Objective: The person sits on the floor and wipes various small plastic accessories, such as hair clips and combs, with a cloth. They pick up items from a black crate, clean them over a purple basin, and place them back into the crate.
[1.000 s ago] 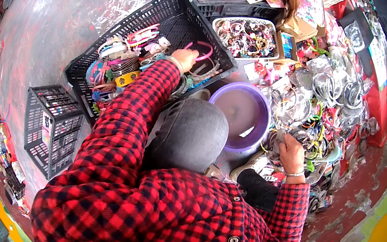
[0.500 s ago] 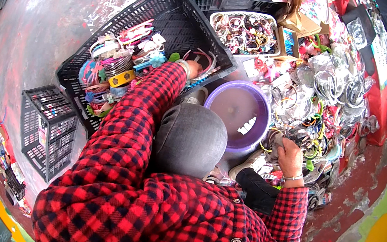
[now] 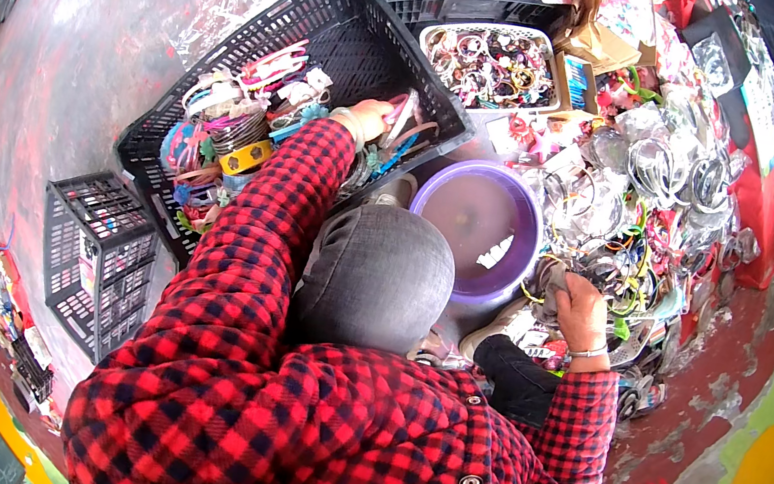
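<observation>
Inside the black plastic crate, my left hand is closed on a pink hairband near the crate's right end. A blue hairband lies just beside that hand. Many more hairbands, pink, white, blue and yellow, are heaped in the left half of the crate. My right hand grips a crumpled grey cloth at the right of a purple basin. Cloudy water fills the basin, and a white piece shows in it.
To the right spreads a large heap of bagged hair accessories. A white basket of small hair ties stands beyond the basin. At the left is a smaller black crate. My knee rises between my arms.
My left hand has shifted a little left and away from me, and the pink hairband now shows raised in its fingers. The right hand with the cloth has hardly moved.
</observation>
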A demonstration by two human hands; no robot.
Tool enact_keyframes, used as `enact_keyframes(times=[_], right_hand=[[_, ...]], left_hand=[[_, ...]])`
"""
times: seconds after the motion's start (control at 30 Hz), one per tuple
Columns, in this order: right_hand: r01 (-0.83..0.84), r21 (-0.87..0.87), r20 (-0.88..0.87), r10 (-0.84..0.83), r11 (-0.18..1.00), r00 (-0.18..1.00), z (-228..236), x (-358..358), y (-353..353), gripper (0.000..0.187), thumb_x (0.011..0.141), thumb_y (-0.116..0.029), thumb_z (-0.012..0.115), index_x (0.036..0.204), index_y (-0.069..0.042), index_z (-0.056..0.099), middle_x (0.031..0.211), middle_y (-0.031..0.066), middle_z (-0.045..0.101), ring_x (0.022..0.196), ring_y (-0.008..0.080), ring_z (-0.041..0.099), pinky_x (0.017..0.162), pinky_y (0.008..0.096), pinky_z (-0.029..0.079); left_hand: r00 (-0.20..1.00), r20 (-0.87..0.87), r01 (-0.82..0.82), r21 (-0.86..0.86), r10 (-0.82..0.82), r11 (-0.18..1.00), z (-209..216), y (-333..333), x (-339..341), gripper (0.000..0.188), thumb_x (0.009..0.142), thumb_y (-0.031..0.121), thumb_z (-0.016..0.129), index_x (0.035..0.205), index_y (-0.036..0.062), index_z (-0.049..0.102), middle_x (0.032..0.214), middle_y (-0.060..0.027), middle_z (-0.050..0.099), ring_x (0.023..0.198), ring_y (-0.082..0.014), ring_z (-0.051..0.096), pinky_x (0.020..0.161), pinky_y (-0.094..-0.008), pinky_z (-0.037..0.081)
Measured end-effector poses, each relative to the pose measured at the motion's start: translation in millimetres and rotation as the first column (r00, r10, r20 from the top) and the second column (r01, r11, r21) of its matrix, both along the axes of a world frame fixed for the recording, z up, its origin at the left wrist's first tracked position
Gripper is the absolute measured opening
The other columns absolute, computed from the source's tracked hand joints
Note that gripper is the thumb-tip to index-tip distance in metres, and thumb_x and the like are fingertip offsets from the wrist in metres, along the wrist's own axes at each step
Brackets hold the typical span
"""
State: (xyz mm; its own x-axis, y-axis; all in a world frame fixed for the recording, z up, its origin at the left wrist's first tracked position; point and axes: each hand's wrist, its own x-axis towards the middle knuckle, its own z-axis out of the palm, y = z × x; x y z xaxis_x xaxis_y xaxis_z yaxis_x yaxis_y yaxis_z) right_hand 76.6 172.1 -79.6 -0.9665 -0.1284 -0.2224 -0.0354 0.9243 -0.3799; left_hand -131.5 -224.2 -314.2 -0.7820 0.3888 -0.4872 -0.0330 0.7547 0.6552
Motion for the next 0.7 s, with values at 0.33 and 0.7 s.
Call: enact_keyframes(times=[0.33,0.7], right_hand=[[0.012,0.016,0.034,-0.013,1.0,0.999,0.1,1.4,0.2,0.011,0.073,-0.013,0.051,0.079,-0.004,0.052,0.076,0.0175,0.056,0.074,0.0373,0.055,0.065,0.0453,0.043],[-0.002,0.019,0.035,0.001,1.0,0.999,3.7,0.7,-2.7,0.011,0.073,-0.013,0.052,0.08,-0.004,0.052,0.076,0.017,0.056,0.075,0.0369,0.055,0.065,0.045,0.043]], left_hand=[[0.997,0.063,-0.041,0.081,0.036,0.996,-37.5,11.2,10.4,0.024,0.076,0.008,0.056,0.1,0.0088,0.062,0.073,-0.0054,0.06,0.062,-0.0175,0.057,0.057,-0.031,0.047],[0.957,-0.004,-0.288,0.143,0.292,0.947,17.9,52.5,25.1,0.035,0.086,0.026,0.043,0.111,0.004,0.055,0.109,-0.0144,0.058,0.101,-0.03,0.056,0.09,-0.0378,0.041]])
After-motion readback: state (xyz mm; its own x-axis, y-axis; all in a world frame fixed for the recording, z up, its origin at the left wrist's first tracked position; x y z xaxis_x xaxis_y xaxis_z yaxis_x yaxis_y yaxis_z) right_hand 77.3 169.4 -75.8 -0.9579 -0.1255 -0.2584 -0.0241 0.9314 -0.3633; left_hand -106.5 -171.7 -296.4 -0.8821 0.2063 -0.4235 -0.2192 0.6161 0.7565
